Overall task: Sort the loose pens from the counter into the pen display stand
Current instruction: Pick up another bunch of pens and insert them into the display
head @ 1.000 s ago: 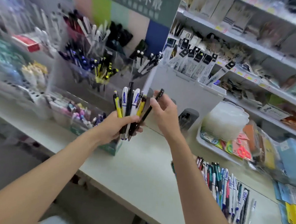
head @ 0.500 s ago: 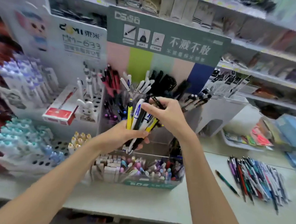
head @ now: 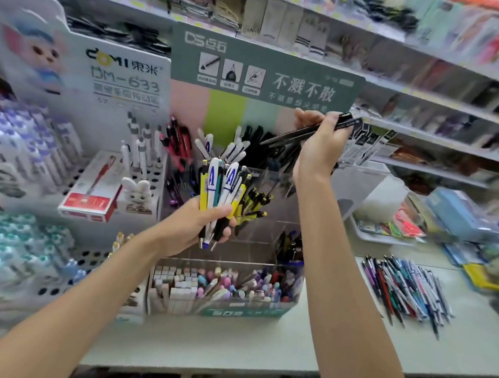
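My left hand [head: 191,224] grips a bunch of pens [head: 222,190], yellow, white and black, upright in front of the clear tiered pen display stand [head: 263,236]. My right hand [head: 319,146] is raised above the stand's upper right tier and pinches a black pen [head: 304,131], which lies slanted with its tip toward the black pens standing in the top row. A pile of loose pens [head: 406,290] lies on the counter [head: 257,348] at the right.
White holed pen racks [head: 61,259] with blue and teal pens stand at the left, with a red and white box [head: 92,189] and a rabbit figure [head: 138,192]. A white tray [head: 371,235] and packaged goods sit at the right; shelves run behind.
My right hand has drawn the black pen out of the bunch and lifted it up and to the right, over the stand's top tier. My view has swung left to face the stand.
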`<state>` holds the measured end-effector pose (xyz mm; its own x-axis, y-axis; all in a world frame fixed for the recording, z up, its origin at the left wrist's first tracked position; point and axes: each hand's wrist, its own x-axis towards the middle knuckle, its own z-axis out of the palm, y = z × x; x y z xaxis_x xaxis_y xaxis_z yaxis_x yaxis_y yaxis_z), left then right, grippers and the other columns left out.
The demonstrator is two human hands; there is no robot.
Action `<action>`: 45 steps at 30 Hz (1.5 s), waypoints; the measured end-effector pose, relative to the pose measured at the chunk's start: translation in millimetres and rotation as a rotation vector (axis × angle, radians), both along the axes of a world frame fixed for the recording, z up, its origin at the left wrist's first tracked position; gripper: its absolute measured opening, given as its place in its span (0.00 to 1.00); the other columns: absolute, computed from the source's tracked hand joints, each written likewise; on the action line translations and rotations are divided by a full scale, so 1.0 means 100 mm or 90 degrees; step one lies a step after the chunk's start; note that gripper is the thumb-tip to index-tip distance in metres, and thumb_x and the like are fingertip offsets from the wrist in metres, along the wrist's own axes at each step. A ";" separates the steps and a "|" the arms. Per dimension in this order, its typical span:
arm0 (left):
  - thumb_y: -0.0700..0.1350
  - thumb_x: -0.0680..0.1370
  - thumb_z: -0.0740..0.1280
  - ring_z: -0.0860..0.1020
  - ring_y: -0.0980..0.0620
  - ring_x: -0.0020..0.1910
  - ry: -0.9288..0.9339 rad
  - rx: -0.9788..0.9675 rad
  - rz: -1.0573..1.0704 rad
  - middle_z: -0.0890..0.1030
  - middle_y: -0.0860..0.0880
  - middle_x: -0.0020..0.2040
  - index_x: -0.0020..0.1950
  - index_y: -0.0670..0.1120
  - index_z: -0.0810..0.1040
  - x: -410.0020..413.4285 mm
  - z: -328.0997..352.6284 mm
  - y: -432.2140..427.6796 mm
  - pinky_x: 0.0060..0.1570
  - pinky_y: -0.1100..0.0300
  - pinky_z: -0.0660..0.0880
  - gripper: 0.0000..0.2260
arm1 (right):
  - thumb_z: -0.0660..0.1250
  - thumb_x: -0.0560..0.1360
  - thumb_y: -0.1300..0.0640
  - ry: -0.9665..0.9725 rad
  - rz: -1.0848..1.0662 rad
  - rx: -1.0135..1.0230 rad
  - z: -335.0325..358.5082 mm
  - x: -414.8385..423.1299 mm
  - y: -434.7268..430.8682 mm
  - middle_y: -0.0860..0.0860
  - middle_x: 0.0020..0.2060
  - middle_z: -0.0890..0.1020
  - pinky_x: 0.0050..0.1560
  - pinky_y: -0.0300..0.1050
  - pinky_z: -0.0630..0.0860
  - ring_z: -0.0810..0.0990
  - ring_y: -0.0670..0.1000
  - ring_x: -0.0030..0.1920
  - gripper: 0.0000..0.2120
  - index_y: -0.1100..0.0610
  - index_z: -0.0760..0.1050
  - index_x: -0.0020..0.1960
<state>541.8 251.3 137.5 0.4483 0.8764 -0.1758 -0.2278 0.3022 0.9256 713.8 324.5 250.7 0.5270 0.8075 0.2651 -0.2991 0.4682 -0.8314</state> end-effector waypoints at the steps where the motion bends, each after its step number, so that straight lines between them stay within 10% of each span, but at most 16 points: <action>1: 0.42 0.82 0.63 0.79 0.50 0.37 -0.003 0.004 0.004 0.80 0.44 0.42 0.59 0.41 0.74 0.01 0.01 0.01 0.42 0.56 0.80 0.08 | 0.49 0.85 0.61 -0.004 -0.007 -0.002 0.01 0.02 0.07 0.52 0.30 0.80 0.49 0.50 0.81 0.82 0.52 0.36 0.09 0.54 0.63 0.48; 8: 0.39 0.81 0.64 0.82 0.47 0.44 -0.019 0.014 0.054 0.83 0.42 0.48 0.61 0.40 0.76 0.04 -0.02 0.05 0.48 0.51 0.82 0.09 | 0.60 0.82 0.55 -0.478 0.060 -0.166 -0.47 0.07 0.37 0.49 0.47 0.80 0.48 0.33 0.73 0.78 0.44 0.46 0.10 0.59 0.75 0.58; 12: 0.37 0.80 0.64 0.83 0.47 0.42 -0.045 0.004 0.080 0.84 0.43 0.46 0.59 0.38 0.76 0.04 -0.03 0.08 0.46 0.51 0.82 0.08 | 0.68 0.76 0.46 -0.827 0.011 -0.193 -0.69 0.06 0.38 0.55 0.55 0.77 0.63 0.53 0.67 0.71 0.59 0.60 0.16 0.56 0.82 0.56; 17: 0.37 0.80 0.65 0.82 0.46 0.44 -0.033 0.033 0.067 0.84 0.41 0.46 0.60 0.36 0.75 0.00 -0.01 0.11 0.47 0.50 0.82 0.10 | 0.69 0.74 0.58 -0.601 -0.200 0.073 -0.50 0.10 -0.03 0.53 0.51 0.79 0.56 0.43 0.74 0.76 0.50 0.52 0.13 0.60 0.79 0.58; 23: 0.39 0.79 0.65 0.80 0.44 0.45 -0.022 0.100 0.040 0.82 0.40 0.49 0.60 0.41 0.77 0.01 0.07 0.13 0.46 0.50 0.81 0.10 | 0.69 0.77 0.55 -0.696 0.237 -0.123 -0.43 -0.04 -0.34 0.45 0.42 0.85 0.41 0.38 0.78 0.81 0.40 0.41 0.08 0.55 0.82 0.54; 29: 0.38 0.81 0.64 0.77 0.43 0.45 0.019 0.161 -0.014 0.80 0.40 0.48 0.63 0.37 0.74 -0.03 0.05 0.10 0.47 0.50 0.78 0.12 | 0.66 0.79 0.56 -0.635 0.291 -0.173 -0.45 -0.01 -0.38 0.44 0.41 0.84 0.39 0.30 0.72 0.79 0.36 0.38 0.04 0.53 0.80 0.50; 33: 0.37 0.79 0.66 0.79 0.47 0.42 0.069 0.156 -0.025 0.82 0.41 0.47 0.59 0.37 0.77 -0.11 0.05 0.06 0.48 0.52 0.80 0.09 | 0.56 0.84 0.59 -0.260 0.242 -0.158 -0.41 -0.06 -0.36 0.54 0.43 0.83 0.54 0.51 0.80 0.83 0.53 0.46 0.06 0.61 0.70 0.56; 35: 0.37 0.78 0.66 0.79 0.47 0.41 0.079 0.150 -0.050 0.82 0.41 0.46 0.59 0.37 0.76 -0.16 0.01 0.02 0.44 0.54 0.79 0.10 | 0.52 0.85 0.60 -0.096 0.217 -0.095 -0.28 -0.01 -0.32 0.54 0.38 0.80 0.45 0.47 0.80 0.79 0.52 0.37 0.05 0.59 0.65 0.54; 38: 0.38 0.78 0.67 0.81 0.47 0.44 0.072 0.134 -0.056 0.82 0.42 0.47 0.60 0.39 0.76 -0.20 -0.04 -0.01 0.44 0.56 0.78 0.11 | 0.61 0.82 0.57 -0.354 0.180 -0.108 -0.21 0.02 -0.36 0.51 0.37 0.78 0.33 0.36 0.68 0.71 0.43 0.30 0.05 0.58 0.70 0.53; 41: 0.38 0.78 0.67 0.81 0.47 0.44 0.085 0.152 -0.051 0.82 0.43 0.47 0.58 0.39 0.78 -0.19 -0.01 -0.01 0.46 0.55 0.80 0.09 | 0.72 0.75 0.48 -0.707 0.325 -0.209 -0.34 -0.05 -0.47 0.46 0.41 0.81 0.41 0.32 0.72 0.76 0.37 0.34 0.12 0.56 0.80 0.52; 45: 0.38 0.79 0.67 0.79 0.46 0.45 0.103 0.157 -0.080 0.81 0.41 0.47 0.56 0.37 0.78 -0.15 -0.03 -0.02 0.53 0.51 0.78 0.08 | 0.72 0.74 0.45 -0.696 0.421 -0.234 -0.45 -0.03 -0.52 0.57 0.41 0.84 0.49 0.51 0.76 0.78 0.47 0.41 0.10 0.50 0.84 0.47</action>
